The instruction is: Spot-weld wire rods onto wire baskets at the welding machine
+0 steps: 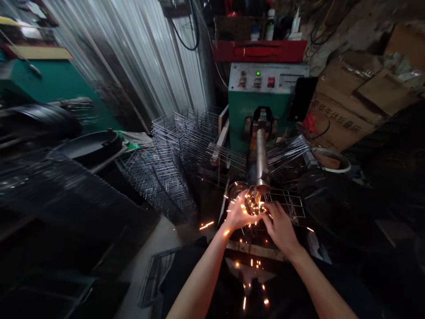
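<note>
Both my hands are close together at the tip of a metal welding electrode (261, 159), which reaches down from a green spot-welding machine (255, 110). A shower of bright sparks (255, 204) bursts between them. My right hand (280, 228) grips the edge of a wire mesh rack (287, 204). My left hand (237, 212) has its fingers spread beside the sparks, and the glare hides what they touch. More sparks fall toward the dark floor below my forearms.
A tall stack of wire racks (174, 155) stands left of the machine, before a corrugated metal wall (142, 57). Torn cardboard boxes (352, 102) are piled at the right. A dark round pan (88, 146) lies at the left, with a green machine (49, 84) behind it.
</note>
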Action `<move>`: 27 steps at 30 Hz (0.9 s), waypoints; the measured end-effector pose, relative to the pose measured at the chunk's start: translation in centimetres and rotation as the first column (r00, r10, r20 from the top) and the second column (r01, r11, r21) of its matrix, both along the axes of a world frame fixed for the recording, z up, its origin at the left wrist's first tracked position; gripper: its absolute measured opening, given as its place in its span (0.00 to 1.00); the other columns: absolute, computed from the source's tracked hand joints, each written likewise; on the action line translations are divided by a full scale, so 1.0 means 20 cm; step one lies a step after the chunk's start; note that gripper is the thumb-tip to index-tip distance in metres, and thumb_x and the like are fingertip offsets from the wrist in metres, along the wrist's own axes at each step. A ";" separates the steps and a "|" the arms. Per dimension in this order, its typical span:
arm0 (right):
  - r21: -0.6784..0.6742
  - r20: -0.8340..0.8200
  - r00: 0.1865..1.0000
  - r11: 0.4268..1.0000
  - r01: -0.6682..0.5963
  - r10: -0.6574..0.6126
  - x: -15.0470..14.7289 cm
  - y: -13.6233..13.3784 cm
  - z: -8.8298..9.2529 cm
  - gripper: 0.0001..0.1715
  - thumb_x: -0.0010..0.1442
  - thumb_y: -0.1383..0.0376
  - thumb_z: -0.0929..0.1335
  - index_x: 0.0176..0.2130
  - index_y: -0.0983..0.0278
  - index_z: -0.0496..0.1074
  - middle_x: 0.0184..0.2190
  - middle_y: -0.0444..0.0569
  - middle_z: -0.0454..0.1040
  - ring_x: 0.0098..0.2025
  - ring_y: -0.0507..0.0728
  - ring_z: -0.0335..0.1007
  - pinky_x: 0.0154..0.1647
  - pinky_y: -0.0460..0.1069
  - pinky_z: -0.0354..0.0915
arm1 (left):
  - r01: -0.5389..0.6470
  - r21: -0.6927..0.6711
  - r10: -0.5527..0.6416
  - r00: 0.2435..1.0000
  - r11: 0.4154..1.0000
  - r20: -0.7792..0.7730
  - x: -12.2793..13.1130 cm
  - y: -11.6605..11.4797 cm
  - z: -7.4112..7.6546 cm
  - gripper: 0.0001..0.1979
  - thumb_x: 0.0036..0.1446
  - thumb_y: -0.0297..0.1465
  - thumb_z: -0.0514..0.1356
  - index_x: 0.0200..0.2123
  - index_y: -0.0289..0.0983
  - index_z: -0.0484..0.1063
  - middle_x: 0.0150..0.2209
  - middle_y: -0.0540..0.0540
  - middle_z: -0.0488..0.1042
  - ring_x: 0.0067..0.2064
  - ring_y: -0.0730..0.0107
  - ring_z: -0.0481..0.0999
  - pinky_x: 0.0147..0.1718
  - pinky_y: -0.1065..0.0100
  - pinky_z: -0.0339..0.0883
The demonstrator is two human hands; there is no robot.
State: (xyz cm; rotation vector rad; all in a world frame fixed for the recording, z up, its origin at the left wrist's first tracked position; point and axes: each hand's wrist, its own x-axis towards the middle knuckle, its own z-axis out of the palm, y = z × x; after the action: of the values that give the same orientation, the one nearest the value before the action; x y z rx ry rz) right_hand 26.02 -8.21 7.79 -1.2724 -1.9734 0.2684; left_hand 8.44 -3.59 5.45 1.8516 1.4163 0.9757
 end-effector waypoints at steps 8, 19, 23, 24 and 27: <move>0.092 0.071 0.995 0.994 0.058 -0.064 0.02 0.02 0.00 0.11 0.69 0.60 0.64 0.49 0.61 0.68 0.44 0.56 0.69 0.46 0.65 0.68 0.46 0.58 0.68 | -0.008 -0.036 0.007 1.000 0.999 -0.026 -0.03 0.03 0.01 0.51 0.32 0.38 0.74 0.62 0.42 0.61 0.58 0.42 0.73 0.58 0.47 0.73 0.57 0.52 0.67; 0.096 0.327 0.943 0.995 0.029 -0.059 0.08 0.18 0.00 0.08 0.68 0.65 0.63 0.39 0.62 0.73 0.37 0.52 0.70 0.41 0.63 0.65 0.40 0.54 0.60 | 0.048 0.035 -0.047 0.998 0.998 -0.030 -0.06 0.21 -0.02 0.53 0.32 0.44 0.75 0.62 0.38 0.61 0.57 0.42 0.73 0.57 0.51 0.74 0.57 0.56 0.67; 0.092 0.290 0.956 0.996 0.011 -0.037 0.08 0.17 -0.01 0.10 0.69 0.65 0.62 0.39 0.61 0.72 0.38 0.52 0.71 0.42 0.63 0.65 0.41 0.55 0.60 | 0.071 0.047 -0.068 0.995 0.996 -0.071 -0.07 0.22 0.01 0.54 0.31 0.43 0.75 0.63 0.40 0.60 0.56 0.42 0.73 0.55 0.51 0.75 0.55 0.56 0.68; 0.093 0.282 0.959 0.996 0.010 -0.036 0.09 0.17 -0.01 0.10 0.69 0.64 0.62 0.39 0.61 0.72 0.38 0.52 0.71 0.42 0.63 0.65 0.41 0.55 0.60 | 0.078 0.046 -0.074 0.994 0.996 -0.081 -0.07 0.22 0.02 0.54 0.31 0.43 0.75 0.63 0.40 0.59 0.57 0.42 0.73 0.55 0.51 0.75 0.55 0.56 0.68; 0.094 0.258 0.966 0.996 0.001 -0.026 0.09 0.18 -0.03 0.11 0.70 0.64 0.62 0.38 0.61 0.73 0.36 0.52 0.72 0.41 0.62 0.66 0.42 0.55 0.61 | 0.076 0.035 -0.072 0.992 0.997 -0.106 -0.07 0.21 0.02 0.53 0.33 0.42 0.74 0.63 0.41 0.59 0.58 0.42 0.72 0.56 0.50 0.74 0.55 0.55 0.68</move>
State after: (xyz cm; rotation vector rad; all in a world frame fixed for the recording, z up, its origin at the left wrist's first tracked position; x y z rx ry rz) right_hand 27.78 -4.66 7.27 -1.3138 -2.1678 0.0016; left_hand 7.05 0.70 5.76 1.9953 1.3879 0.8870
